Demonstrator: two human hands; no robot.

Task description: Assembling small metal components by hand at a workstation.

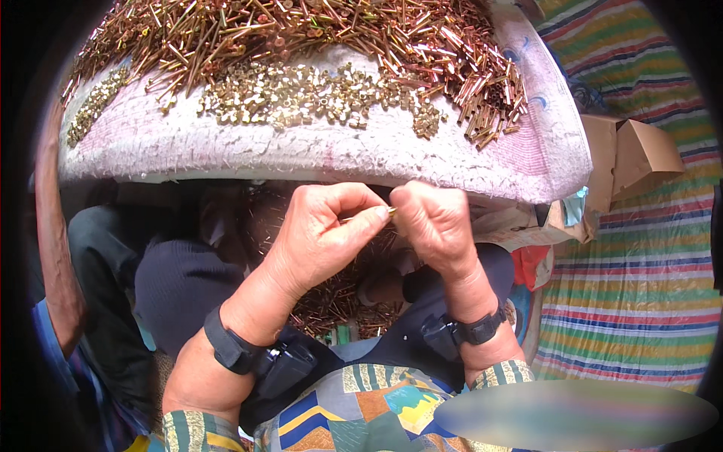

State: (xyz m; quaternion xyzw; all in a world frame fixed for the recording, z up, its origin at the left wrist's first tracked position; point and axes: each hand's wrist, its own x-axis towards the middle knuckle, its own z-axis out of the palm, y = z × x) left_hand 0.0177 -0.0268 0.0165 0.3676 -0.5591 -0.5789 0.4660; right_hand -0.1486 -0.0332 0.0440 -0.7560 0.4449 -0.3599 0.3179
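Note:
My left hand [324,233] is closed in a pinch, and a small gold-coloured metal piece [392,212] shows at its fingertips. Touching or nearly touching that piece is my right hand [438,230], its fingers curled and slightly blurred; what they hold is hidden. Both hands are just off the near edge of a padded, worn pinkish-white surface [263,160]. On it lies a heap of long copper-coloured bolts [301,30], with a band of small gold-coloured nuts [301,96] in front.
More bolts [324,309] lie below, between my legs. At the left are another person's bare arm [59,241] and dark-clothed knee [113,233]. An open cardboard box [640,160] stands on striped sheeting [633,301] at the right. A red bag [532,265] is beside my knee.

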